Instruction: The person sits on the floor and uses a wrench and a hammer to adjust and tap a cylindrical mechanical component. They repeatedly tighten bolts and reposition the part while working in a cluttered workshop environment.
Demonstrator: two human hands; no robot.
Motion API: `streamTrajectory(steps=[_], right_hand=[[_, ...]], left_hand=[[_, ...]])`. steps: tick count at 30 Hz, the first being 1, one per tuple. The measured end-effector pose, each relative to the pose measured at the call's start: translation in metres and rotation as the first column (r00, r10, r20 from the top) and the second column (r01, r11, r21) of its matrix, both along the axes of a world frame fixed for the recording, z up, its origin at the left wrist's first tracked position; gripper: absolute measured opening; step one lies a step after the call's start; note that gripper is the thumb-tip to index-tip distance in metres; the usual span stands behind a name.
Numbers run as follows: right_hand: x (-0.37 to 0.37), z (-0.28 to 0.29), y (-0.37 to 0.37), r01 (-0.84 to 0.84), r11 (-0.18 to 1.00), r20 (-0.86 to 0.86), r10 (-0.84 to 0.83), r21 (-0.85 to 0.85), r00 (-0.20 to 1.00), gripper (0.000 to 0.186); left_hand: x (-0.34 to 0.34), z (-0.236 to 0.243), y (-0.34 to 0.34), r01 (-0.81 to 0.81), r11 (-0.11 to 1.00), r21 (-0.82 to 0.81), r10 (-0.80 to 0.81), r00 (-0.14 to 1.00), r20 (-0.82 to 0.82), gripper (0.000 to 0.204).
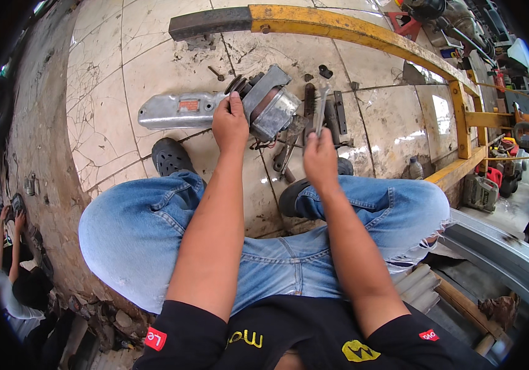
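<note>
A metal alternator [276,114] lies on the tiled floor in front of me, next to the end of a long silver engine cover [165,112]. My left hand [230,126] is closed on the alternator at its dark pulley [235,84], the thumb laid against it. To the right of the alternator, my right hand [321,161] grips a steel wrench [322,105], its head pointing away from me. More hand tools [285,157] lie on the tiles between my hands, partly hidden by the right one.
A yellow steel frame [338,32] arches over the far side and down the right. A loose bolt [216,73] and a flat dark bar [340,112] lie on the tiles. A small bottle [415,168] stands at right. Another person [20,271] crouches at far left.
</note>
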State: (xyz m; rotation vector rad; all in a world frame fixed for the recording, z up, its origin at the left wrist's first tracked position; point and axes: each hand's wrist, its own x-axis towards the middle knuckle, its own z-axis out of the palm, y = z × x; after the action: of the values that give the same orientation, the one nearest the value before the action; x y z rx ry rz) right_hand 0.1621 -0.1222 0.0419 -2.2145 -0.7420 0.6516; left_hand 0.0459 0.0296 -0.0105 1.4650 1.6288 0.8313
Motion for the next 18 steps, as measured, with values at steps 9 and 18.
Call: streamTrajectory(steps=[9,18], right_hand=[[0.065,-0.129,-0.011,-0.085,0.885,0.058,0.125,-0.457,0.990,0.035],[0.022,-0.122,-0.022,0.058,0.856,0.382,0.167,-0.513,0.909,0.031]], left_hand=[[0.001,0.001,0.000,0.010,1.000,-0.016,-0.011,1.000,-0.016,0.046],[-0.009,-0.006,-0.004,-0.029,1.000,0.000,0.029,0.999,0.020,0.041]])
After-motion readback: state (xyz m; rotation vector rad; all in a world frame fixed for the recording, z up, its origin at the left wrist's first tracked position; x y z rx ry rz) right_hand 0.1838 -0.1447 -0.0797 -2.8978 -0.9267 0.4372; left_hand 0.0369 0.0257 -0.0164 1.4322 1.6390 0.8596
